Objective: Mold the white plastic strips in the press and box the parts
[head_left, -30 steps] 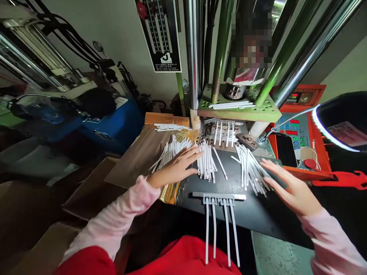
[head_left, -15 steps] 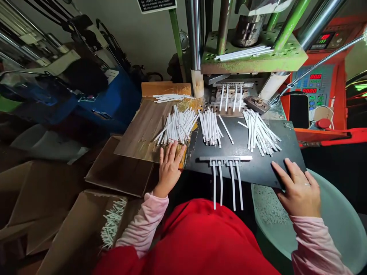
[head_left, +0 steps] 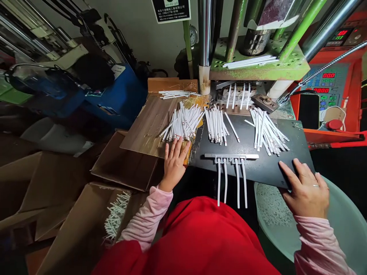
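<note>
My left hand (head_left: 174, 162) lies flat with fingers apart at the front edge of the wooden board (head_left: 140, 131). Its fingertips reach the near ends of a pile of white strips (head_left: 183, 122). My right hand (head_left: 308, 187) rests open on the right front corner of the black board (head_left: 269, 168), holding nothing. Between the hands, a metal bar (head_left: 232, 156) lies along the black board, with several white strips hanging from it past the front edge. Two more bunches of strips lie behind it, one left of centre (head_left: 216, 124) and one at right (head_left: 266, 131).
Behind the boards stands a press with a green plate (head_left: 258, 72) above a mould (head_left: 237, 95) with strips sticking out. A phone (head_left: 309, 111) leans at the red control box. Below are a green tub (head_left: 341, 214) at right and a carton of strips (head_left: 77, 225) at left.
The whole view has shifted slightly, so everything sits a little further right. Both hands stay in the same places on the boards, and the strips have not moved.
</note>
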Motion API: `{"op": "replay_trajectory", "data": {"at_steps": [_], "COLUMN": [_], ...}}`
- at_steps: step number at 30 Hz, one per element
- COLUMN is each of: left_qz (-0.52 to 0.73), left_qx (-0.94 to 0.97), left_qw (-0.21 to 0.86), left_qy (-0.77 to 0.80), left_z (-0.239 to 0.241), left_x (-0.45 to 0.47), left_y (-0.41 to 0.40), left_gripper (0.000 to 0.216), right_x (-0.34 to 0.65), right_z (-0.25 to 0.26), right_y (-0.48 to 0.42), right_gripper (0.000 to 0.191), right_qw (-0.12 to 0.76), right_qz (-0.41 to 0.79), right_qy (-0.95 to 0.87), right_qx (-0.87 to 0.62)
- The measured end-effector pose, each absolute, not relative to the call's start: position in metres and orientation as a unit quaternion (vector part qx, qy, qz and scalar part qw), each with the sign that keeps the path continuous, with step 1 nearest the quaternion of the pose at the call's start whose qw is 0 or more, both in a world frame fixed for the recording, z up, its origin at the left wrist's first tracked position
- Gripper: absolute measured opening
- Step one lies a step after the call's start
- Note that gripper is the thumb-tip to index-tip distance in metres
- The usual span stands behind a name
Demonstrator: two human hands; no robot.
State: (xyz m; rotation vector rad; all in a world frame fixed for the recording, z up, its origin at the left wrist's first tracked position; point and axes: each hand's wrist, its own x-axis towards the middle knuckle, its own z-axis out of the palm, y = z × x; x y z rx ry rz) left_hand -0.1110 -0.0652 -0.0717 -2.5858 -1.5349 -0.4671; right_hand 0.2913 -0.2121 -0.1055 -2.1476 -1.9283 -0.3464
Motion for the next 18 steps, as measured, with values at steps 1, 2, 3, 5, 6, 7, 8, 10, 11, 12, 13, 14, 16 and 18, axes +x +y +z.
{"op": "replay_trajectory", "data": {"at_steps": [1,2,3,5,6,7,8,10,11,12,13,14,16,18], "left_qz": [-0.154,-0.155,-0.155,-0.156,-0.156,-0.156,-0.154,-0.146,-0.139,-0.132,-0.126,-0.122,-0.121,-0.131], "left_qx": [-0.849,-0.849,-0.849,-0.85,-0.85,-0.849,-0.849,-0.848,-0.848,-0.849,-0.851,-0.855,-0.873,-0.893], "left_qw": [0.05,0.051,0.051,0.051,0.05,0.048,0.045,0.037,0.03,0.018,0.001,-0.02,-0.071,-0.118], "left_qy": [-0.503,-0.502,-0.502,-0.501,-0.501,-0.502,-0.503,-0.508,-0.51,-0.511,-0.51,-0.504,-0.467,-0.415], "left_z": [-0.072,-0.072,-0.072,-0.074,-0.074,-0.074,-0.074,-0.071,-0.068,-0.063,-0.058,-0.052,-0.04,-0.033], "left_x": [-0.111,-0.111,-0.111,-0.111,-0.111,-0.111,-0.111,-0.111,-0.111,-0.111,-0.111,-0.109,-0.103,-0.091], "left_y": [-0.065,-0.065,-0.065,-0.065,-0.064,-0.064,-0.064,-0.065,-0.066,-0.067,-0.069,-0.071,-0.075,-0.077], "left_gripper": [0.09,0.09,0.09,0.09,0.09,0.09,0.09,0.089,0.089,0.088,0.086,0.085,0.078,0.065], "right_x": [0.291,0.292,0.292,0.293,0.293,0.293,0.293,0.292,0.291,0.29,0.288,0.286,0.28,0.272], "right_z": [-0.106,-0.106,-0.106,-0.107,-0.108,-0.108,-0.109,-0.108,-0.107,-0.104,-0.1,-0.095,-0.083,-0.073], "right_y": [-0.212,-0.212,-0.212,-0.212,-0.211,-0.211,-0.211,-0.212,-0.213,-0.214,-0.215,-0.216,-0.214,-0.206], "right_gripper": [0.066,0.067,0.068,0.07,0.071,0.072,0.073,0.073,0.071,0.067,0.064,0.062,0.061,0.056], "right_qw": [0.117,0.118,0.12,0.123,0.123,0.123,0.123,0.127,0.131,0.137,0.15,0.173,0.239,0.299], "right_qz": [-0.121,-0.123,-0.125,-0.127,-0.127,-0.128,-0.128,-0.133,-0.136,-0.136,-0.13,-0.112,-0.046,0.021], "right_qy": [-0.659,-0.66,-0.66,-0.663,-0.664,-0.665,-0.667,-0.67,-0.674,-0.679,-0.685,-0.692,-0.71,-0.726], "right_qx": [-0.733,-0.732,-0.731,-0.728,-0.726,-0.725,-0.724,-0.719,-0.714,-0.708,-0.701,-0.692,-0.661,-0.619]}}
